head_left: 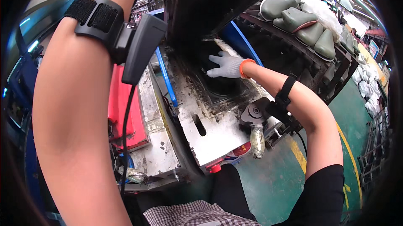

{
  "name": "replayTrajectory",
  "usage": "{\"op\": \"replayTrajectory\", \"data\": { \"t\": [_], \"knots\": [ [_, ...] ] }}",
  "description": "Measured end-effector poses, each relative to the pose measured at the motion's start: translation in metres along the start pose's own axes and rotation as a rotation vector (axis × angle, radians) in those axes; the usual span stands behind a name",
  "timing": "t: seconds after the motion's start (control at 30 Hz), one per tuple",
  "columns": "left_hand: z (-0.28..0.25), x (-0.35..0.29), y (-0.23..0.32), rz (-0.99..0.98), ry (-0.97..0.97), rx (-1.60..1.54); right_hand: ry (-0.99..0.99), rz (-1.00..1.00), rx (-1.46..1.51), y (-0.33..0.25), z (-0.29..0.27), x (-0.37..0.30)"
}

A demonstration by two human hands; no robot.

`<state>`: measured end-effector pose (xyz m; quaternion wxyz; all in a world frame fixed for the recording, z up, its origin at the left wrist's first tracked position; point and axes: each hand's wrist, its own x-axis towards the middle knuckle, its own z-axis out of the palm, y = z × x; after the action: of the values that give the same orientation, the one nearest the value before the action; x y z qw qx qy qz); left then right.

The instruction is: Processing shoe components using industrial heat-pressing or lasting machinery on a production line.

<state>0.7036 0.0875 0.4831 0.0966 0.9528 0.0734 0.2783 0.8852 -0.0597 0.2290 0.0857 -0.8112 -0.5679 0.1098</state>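
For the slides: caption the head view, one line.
White-gloved right hand spread open over a blackened machine bed, beneath a raised black plate.

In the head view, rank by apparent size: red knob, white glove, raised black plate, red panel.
Largest to smallest:
1. Raised black plate
2. Red panel
3. White glove
4. Red knob

Gaps are clear as seen; true sizes may differ with nearness.

I can't see the left hand, because the left arm (pixel 75 100) runs off the top edge at 11 o'clock. That edge also cuts off the big black lid (pixel 214 3) at 12 o'clock. Near 1 o'clock, the right hand (pixel 226 66) hides some of the dark plate (pixel 226 90); I can't tell if they touch. The checked cloth (pixel 197 214) gets cut off at 6 o'clock.
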Motion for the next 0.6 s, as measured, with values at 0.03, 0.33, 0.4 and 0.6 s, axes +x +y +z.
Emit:
{"op": "replayTrajectory", "data": {
  "t": [0.03, 0.33, 0.4, 0.6],
  "knots": [
    [0.002, 0.002, 0.0, -0.005, -0.004, 0.042, -0.021, 0.051, 0.007, -0.004, 0.002, -0.001],
    [-0.009, -0.005, 0.022, -0.049, -0.03, 0.44, 0.052, 0.022, 0.015, -0.007, 0.008, -0.018],
    [0.027, -0.016, 0.01, 0.044, 0.085, 0.158, 0.045, 0.0, 0.022, -0.004, 0.003, -0.039],
    [0.086, -0.111, 0.064, -0.182, 0.106, -0.183, 0.329, -0.372, 0.059, -0.064, 0.0, -0.184]
  ]
}}
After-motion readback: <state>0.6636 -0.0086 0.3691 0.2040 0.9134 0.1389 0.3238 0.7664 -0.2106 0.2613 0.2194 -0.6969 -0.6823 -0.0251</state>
